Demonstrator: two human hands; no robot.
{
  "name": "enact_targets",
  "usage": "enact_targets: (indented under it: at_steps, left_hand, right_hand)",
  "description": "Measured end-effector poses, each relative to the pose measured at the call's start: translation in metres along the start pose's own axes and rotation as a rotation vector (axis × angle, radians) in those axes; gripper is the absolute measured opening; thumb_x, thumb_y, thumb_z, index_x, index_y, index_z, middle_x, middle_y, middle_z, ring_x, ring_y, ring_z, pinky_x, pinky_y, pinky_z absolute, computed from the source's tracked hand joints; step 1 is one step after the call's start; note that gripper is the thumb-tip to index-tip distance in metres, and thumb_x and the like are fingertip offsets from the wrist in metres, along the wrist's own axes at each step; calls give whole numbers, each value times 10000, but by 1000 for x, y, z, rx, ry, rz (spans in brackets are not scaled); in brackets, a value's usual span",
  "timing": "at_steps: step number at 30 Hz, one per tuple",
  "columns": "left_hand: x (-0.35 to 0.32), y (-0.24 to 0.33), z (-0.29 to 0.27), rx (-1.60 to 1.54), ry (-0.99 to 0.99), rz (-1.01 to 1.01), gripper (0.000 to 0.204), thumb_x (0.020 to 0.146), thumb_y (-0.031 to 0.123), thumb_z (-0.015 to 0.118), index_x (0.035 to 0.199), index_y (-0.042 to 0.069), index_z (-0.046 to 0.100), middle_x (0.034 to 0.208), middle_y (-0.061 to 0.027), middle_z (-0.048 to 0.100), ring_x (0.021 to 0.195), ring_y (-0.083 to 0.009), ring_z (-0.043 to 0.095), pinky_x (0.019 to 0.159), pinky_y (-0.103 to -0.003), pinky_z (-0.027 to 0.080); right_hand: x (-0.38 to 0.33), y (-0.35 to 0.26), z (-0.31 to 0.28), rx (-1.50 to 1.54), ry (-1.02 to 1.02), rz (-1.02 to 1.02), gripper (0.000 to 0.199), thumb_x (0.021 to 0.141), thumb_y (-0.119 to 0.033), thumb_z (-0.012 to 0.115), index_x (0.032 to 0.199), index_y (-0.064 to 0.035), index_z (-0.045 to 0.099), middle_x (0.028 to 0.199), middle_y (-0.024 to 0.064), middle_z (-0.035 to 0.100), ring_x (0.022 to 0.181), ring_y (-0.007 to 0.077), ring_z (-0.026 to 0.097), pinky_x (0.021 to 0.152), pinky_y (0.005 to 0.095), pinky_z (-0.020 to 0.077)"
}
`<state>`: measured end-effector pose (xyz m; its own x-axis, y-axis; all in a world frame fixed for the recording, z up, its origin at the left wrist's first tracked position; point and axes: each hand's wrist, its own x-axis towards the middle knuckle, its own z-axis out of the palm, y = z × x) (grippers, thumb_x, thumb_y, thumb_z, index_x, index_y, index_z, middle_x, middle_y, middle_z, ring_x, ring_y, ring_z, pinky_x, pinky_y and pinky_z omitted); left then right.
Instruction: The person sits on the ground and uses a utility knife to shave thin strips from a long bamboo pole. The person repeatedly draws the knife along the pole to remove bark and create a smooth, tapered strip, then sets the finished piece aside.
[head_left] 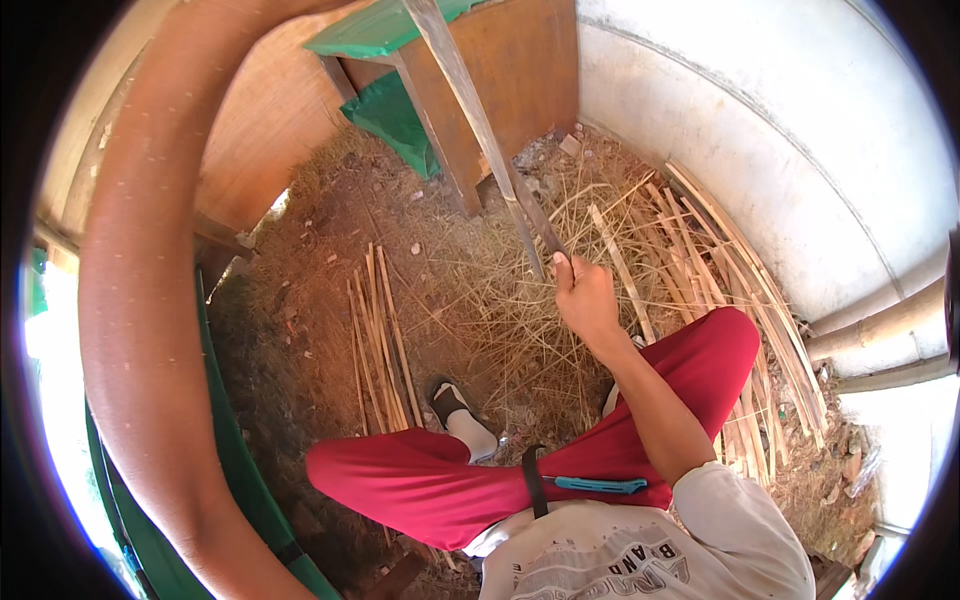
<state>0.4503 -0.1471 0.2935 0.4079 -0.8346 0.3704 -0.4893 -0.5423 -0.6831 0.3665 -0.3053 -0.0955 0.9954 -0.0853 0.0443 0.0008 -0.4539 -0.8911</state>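
My right hand is closed round the lower end of a dark, narrow flat piece, thumb on top. I cannot tell whether it is a blade or part of the strip it meets. Against it, a long greyish strip of wood or bamboo slants up past the top edge, its lower end loose beside my right hand. My left arm arches up the left side, and its hand is out of the picture.
Split strips lie at the right by a pale wall; a smaller bundle is in front of my left foot. Dry shavings litter the dirt floor. A wooden stand with green covering is ahead. A blue cutter lies at my waist.
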Motion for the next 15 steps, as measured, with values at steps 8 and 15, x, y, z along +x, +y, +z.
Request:
enact_targets:
  at_steps: [8,15]
  left_hand:
    - [-5,-10,5,38,41,117,24,599,-26,640,612,-6,635,650,-182,607,684,-378,598,708,-444,469]
    - [-23,-18,3,10,-56,28,49,602,-11,669,648,6,665,685,-164,622,708,-365,605,750,-432,466]
  right_hand:
    - [1,145,73,-285,-192,290,368,1002,-228,538,897,93,685,751,265,670,748,445,683,679,514,547]
    - [0,89,53,-193,-179,214,419,1016,-253,536,818,94,662,611,265,607,594,439,641,613,509,519]
